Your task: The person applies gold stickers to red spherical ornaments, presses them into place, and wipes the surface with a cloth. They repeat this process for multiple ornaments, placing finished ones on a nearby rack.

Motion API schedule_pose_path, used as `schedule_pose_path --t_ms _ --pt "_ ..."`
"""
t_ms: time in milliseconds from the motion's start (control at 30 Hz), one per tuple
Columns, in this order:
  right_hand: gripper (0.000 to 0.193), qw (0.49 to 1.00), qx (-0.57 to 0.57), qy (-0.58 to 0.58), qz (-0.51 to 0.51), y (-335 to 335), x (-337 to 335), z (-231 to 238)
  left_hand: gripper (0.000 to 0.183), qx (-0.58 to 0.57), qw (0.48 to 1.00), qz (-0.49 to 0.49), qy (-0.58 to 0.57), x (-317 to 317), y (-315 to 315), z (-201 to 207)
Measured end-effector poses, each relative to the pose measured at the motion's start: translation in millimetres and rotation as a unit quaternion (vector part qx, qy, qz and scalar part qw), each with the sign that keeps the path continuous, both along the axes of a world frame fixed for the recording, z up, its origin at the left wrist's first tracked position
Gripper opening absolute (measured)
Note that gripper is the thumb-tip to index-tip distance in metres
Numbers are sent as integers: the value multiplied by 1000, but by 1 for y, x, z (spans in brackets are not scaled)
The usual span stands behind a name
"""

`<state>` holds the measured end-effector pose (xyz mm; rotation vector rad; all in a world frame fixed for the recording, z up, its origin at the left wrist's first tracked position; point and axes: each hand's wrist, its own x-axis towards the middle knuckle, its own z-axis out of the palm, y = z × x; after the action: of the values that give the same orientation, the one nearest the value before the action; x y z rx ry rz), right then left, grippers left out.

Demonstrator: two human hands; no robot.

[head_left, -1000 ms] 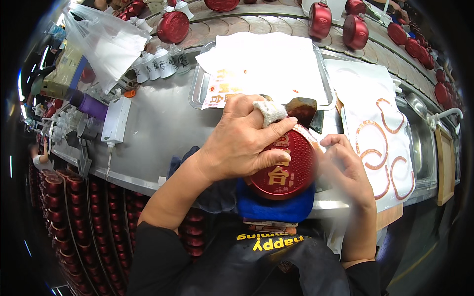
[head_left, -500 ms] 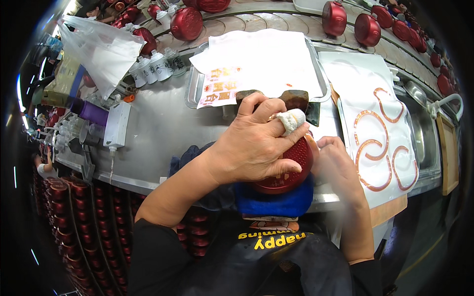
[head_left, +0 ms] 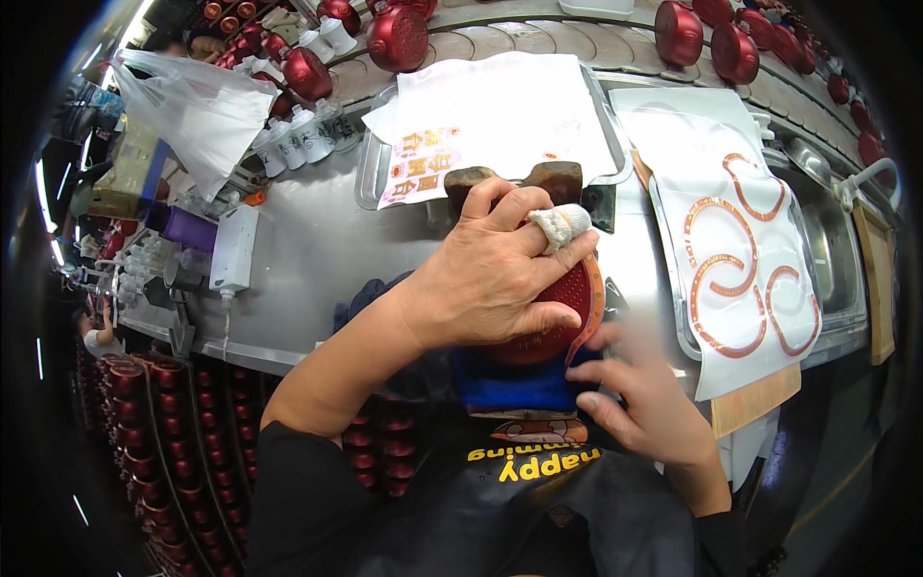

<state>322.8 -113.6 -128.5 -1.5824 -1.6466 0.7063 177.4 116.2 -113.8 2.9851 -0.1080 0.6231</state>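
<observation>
A dark red metal pot (head_left: 538,344) with a dotted surface lies on a blue cloth (head_left: 514,385) in front of me. My left hand (head_left: 500,269) grips it from above, fingers bent over the far side and thumb across the surface. A white wrap (head_left: 561,227) covers one of its fingers. Along the pot's right edge runs a curved orange-red decal strip (head_left: 593,313), its upper end under my left fingers. Beside the strip's lower end is my right hand (head_left: 639,394), partly blurred, with fingers apart. Whether a fingertip touches the strip, I cannot tell.
White sheets with printed decals lie on a metal tray (head_left: 615,144) beyond the pot. At right, another tray (head_left: 685,322) holds a sheet with curved red strips (head_left: 726,361). White bottles (head_left: 312,133) and a white dispenser (head_left: 234,248) stand left. Red pots (head_left: 397,38) line a conveyor behind.
My right hand has moved down toward me along the pot's edge, and its fingers have spread. More of the decal strip shows along the pot. My left hand stays on the pot.
</observation>
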Motion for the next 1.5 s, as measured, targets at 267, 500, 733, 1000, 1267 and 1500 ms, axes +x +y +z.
schedule_pose_path --t_ms 267,500,733,1000,1267,1500 --pt "64 980 132 -88 -124 27 18 -15 66 13 999 41 10 -12 9 5" --pt "73 962 167 -189 -103 48 18 -37 65 25 999 49 0 -12 8 3" --pt "73 962 187 -172 -101 40 16 -47 64 30 998 48 -2 -8 6 2" --pt "77 971 174 -139 -91 25 4 -46 61 31 999 34 -17 -3 3 0" --pt "76 972 172 -124 -102 24 -1 -48 63 34 999 37 -15 -3 2 0" --pt "76 973 168 -125 -94 21 0 -49 63 36 999 34 -9 -2 1 4"
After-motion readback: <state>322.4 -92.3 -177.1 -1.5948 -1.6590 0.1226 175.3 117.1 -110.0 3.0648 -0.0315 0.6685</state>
